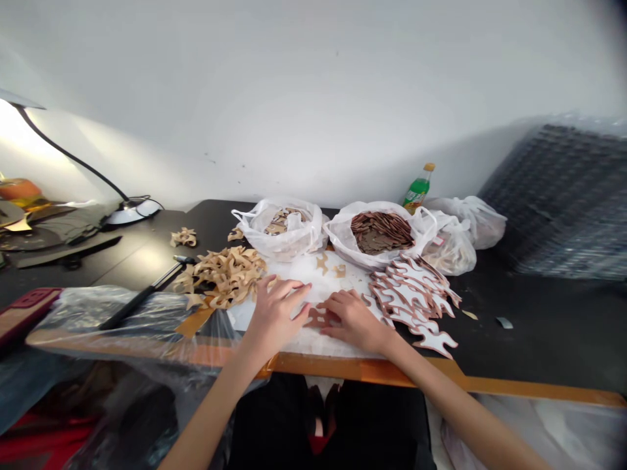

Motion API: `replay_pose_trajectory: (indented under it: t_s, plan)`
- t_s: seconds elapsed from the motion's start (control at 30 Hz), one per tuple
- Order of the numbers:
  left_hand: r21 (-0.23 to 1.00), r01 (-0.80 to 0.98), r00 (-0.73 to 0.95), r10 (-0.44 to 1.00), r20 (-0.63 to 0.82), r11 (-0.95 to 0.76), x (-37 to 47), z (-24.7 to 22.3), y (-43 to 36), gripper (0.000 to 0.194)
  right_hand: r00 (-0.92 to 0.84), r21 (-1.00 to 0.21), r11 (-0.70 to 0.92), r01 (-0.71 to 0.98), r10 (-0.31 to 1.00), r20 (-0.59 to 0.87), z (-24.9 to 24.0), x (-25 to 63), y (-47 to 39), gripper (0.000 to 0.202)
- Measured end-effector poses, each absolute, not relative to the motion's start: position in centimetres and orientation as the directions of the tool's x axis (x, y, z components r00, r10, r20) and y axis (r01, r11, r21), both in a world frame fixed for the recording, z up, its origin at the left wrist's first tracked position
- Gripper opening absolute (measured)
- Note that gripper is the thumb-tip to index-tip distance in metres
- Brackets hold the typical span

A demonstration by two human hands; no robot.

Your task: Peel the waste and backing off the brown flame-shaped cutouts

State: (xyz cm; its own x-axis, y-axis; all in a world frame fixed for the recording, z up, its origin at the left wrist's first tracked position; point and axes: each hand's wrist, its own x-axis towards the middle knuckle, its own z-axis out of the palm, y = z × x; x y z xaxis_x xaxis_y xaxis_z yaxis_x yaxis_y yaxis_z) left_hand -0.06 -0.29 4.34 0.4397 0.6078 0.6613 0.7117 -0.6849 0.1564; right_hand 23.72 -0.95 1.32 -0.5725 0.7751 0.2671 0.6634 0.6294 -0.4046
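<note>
On the white sheet [304,269] at the table's front edge lies a small flat brown cut-out piece [317,318]. My right hand [356,321] reaches over it from the right, its fingers curled and touching the piece. My left hand [278,312] hovers just to its left, fingers spread, with nothing seen in it. Two tan cut-out pieces [322,263] lie farther back on the sheet. Left of my hands is a heap of curled tan peelings [230,274]. To the right, white-faced, brown-edged wavy pieces [411,297] overlap in a pile.
Behind the sheet stand a white plastic bag [287,245] of tan pieces and another bag [343,241] of brown pieces. A green bottle [417,190], tied bags [453,245] and a bubble-wrapped stack [563,202] are at right. A black-handled tool [130,308], phone [29,310] and lamp [132,211] are left.
</note>
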Motion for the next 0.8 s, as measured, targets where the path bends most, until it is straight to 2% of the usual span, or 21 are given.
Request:
replay_pose_trajectory:
  t_s: [0.1, 0.2, 0.27, 0.33, 0.47, 0.8]
  plan:
    - [0.16, 0.698, 0.461, 0.609, 0.645, -0.698, 0.0, 4.2, -0.6, 0.028, -0.518, -0.433, 0.621, 0.653, 0.784, 0.342, 1.3, 24.4, -1.1, 0.053]
    - [0.151, 0.687, 0.493, 0.608, 0.623, -0.711, 0.1, 4.0, -0.8, 0.035, -0.404, -0.494, 0.608, 0.621, 0.789, 0.463, 1.9, 25.1, -1.5, 0.054]
    - [0.138, 0.672, 0.524, 0.598, 0.606, -0.728, 0.3, 3.8, -0.9, 0.04, -0.393, -0.465, 0.644, 0.608, 0.753, 0.529, 2.5, 25.2, -2.0, 0.054]
    - [0.14, 0.65, 0.56, 0.595, 0.576, -0.747, 0.5, 3.6, -1.0, 0.042, -0.445, -0.387, 0.7, 0.6, 0.694, 0.566, 3.0, 24.9, -2.4, 0.053]
    - [0.157, 0.61, 0.616, 0.589, 0.523, -0.777, 0.9, 3.3, -0.8, 0.041, -0.495, -0.292, 0.735, 0.612, 0.643, 0.584, 3.3, 24.1, -2.6, 0.041]
    - [0.209, 0.545, 0.658, 0.569, 0.494, -0.812, 0.4, 2.9, -0.4, 0.037, -0.488, -0.277, 0.687, 0.671, 0.691, 0.533, 2.8, 24.2, -2.9, 0.03]
